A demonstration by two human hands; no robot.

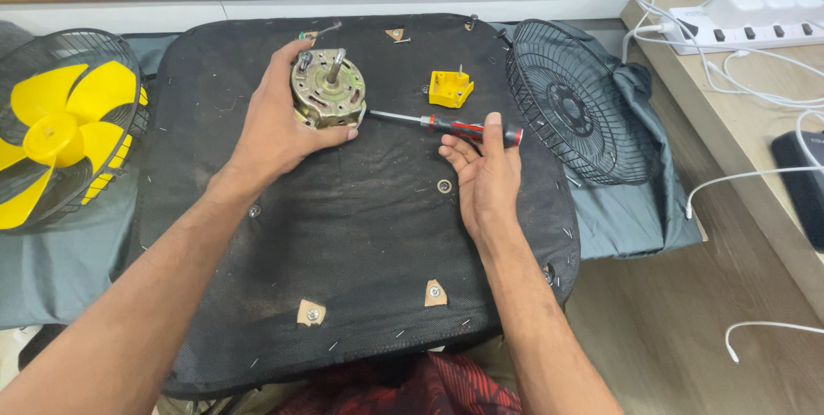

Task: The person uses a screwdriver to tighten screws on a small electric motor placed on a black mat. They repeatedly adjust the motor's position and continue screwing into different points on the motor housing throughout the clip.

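Motor [327, 89] in left hand [276, 127], screwdriver [446, 126] alongside

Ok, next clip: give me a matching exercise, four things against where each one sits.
Things:
1. fan motor
2. screwdriver
3. yellow fan blade
4. black wire grille

Places:
A. far left, inside a guard
B. gripped by the left hand
C. leaning at the right of the black mat
D. in the right hand, tip at the motor

Pairs: 1-B, 2-D, 3-A, 4-C
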